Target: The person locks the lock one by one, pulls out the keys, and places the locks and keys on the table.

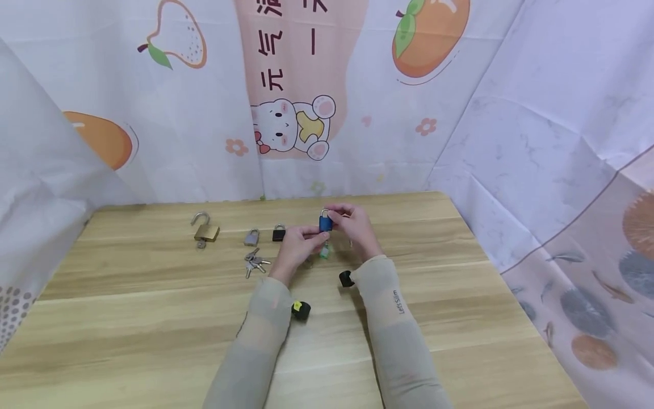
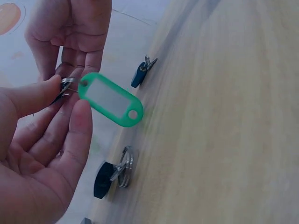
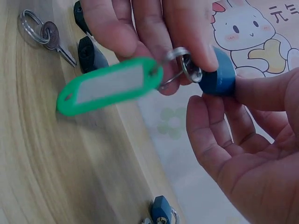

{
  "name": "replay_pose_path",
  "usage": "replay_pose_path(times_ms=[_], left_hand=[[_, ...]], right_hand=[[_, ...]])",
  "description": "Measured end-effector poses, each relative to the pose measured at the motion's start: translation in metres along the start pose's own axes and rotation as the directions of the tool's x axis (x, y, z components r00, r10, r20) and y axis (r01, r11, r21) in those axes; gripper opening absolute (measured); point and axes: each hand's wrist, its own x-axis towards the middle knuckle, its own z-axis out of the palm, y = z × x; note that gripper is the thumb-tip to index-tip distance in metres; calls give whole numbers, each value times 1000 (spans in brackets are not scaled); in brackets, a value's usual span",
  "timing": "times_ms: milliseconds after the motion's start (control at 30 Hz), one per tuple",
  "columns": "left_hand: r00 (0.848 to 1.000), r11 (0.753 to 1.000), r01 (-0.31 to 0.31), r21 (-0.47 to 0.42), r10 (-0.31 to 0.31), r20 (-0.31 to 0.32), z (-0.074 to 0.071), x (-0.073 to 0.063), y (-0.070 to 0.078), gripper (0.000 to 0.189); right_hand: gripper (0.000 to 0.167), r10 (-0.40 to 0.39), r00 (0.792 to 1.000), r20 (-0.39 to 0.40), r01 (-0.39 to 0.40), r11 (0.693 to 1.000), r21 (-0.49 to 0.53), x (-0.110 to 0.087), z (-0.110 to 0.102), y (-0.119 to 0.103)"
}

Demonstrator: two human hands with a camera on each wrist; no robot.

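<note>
A blue padlock [image 1: 325, 223] with a silver shackle is raised above the far part of the table, between both hands. My right hand [image 1: 355, 224] pinches its body with thumb and fingers, as the blue padlock [image 3: 220, 78] in the right wrist view shows. At its underside my left hand [image 1: 298, 248] pinches a silver key [image 3: 194, 72], its thumb against the padlock's lower edge. From the key's ring hangs a green key tag [image 3: 110, 86] with a pale label; the green key tag [image 2: 111, 99] also dangles below the fingers in the left wrist view. The keyhole is hidden.
On the wooden table [image 1: 153, 318] to the left lie a brass padlock [image 1: 206, 232] with its shackle raised, a grey padlock [image 1: 251, 237], a black padlock [image 1: 278, 233] and loose keys [image 1: 254, 261]. Another blue padlock [image 3: 161, 209] stands near the table's far edge. A printed curtain [image 1: 204, 125] hangs behind.
</note>
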Motion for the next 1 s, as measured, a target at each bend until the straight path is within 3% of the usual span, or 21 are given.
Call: replay_pose_path(times_ms=[200, 467, 700, 1000], left_hand=[[997, 1000, 25, 11, -24, -72, -2, 0, 3, 19], [994, 999, -43, -22, 41, -102, -4, 1, 3, 20], [996, 998, -55, -40, 52, -76, -5, 3, 2, 21], [1000, 1000, -13, -8, 13, -24, -6, 3, 0, 21]], right_hand=[[24, -11, 1000, 0, 11, 999, 32, 1, 1, -1], [37, -51, 997, 60, 48, 997, 60, 1, 3, -3], [42, -62, 993, 99, 60, 998, 25, 4, 6, 1], [40, -86, 991, 103, 82, 996, 43, 4, 5, 3]])
